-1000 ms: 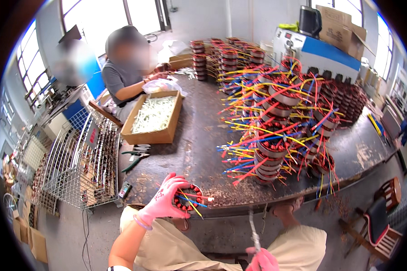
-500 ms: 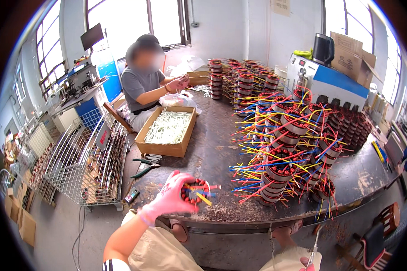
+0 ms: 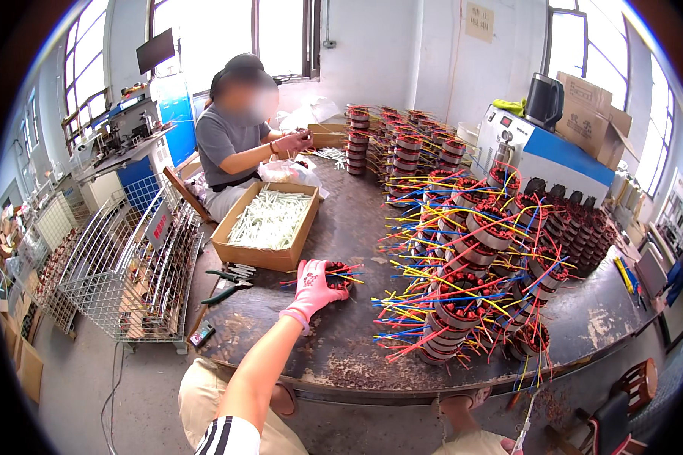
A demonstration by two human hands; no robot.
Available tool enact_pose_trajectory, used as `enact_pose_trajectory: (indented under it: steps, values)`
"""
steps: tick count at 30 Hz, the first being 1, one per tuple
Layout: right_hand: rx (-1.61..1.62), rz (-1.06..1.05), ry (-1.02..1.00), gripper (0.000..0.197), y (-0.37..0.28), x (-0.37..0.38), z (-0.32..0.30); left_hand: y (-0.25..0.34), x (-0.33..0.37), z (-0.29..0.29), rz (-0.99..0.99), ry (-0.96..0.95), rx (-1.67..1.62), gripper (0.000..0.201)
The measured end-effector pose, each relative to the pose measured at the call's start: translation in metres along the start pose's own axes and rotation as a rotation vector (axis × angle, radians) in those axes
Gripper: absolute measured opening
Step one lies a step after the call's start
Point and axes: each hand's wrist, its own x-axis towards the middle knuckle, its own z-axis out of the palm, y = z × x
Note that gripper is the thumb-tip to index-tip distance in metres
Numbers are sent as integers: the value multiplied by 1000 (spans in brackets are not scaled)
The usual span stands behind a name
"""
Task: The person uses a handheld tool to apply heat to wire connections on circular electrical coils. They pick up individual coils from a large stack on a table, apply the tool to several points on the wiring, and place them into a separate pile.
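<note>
Left hand [image 3: 314, 290]: gloved fingers curled over the wound ring [image 3: 341, 276], positioned at the tabletop near the carton [image 3: 259, 259]. Right hand [image 3: 511, 446]: at a slim metal tool [image 3: 529, 421], cropped by the frame — finger closure cannot be determined. The dark tabletop [image 3: 349, 220] is scuffed; a co-worker [image 3: 233, 144] sits left. Carton contents: white sticks [image 3: 269, 218].

Beyond my left hand [image 3: 313, 292], a lane of tabletop [image 3: 349, 220] runs between the box [image 3: 259, 258], ahead-left, and wire-bristling stacks [image 3: 442, 341] that bar the right; pliers [image 3: 226, 293] lie left, and open room spreads nearside.
</note>
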Motion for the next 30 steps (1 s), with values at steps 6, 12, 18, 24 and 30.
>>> enact_pose_trajectory:
  steps: [6, 12, 18, 24, 30]
  values:
    - [21, 30, 7, 29, -1, -2, 2, -5, 6, 6, -6, -14, 115, 91]
    - [111, 64, -18, 31, 16, -8, -11, 8, -28, -22, 216, 293, 50, 68]
    - [-292, 277, -2, 24, -7, 6, 27, 167, -180, -89, 400, -232, -820, 30]
    - [500, 150, -420, 38, 31, -28, 31, 258, -251, -48, -331, -1036, -1747, 46]
    - [530, 172, -476, 45, 39, -26, 9, 288, -264, -39, -388, -996, -1841, 24]
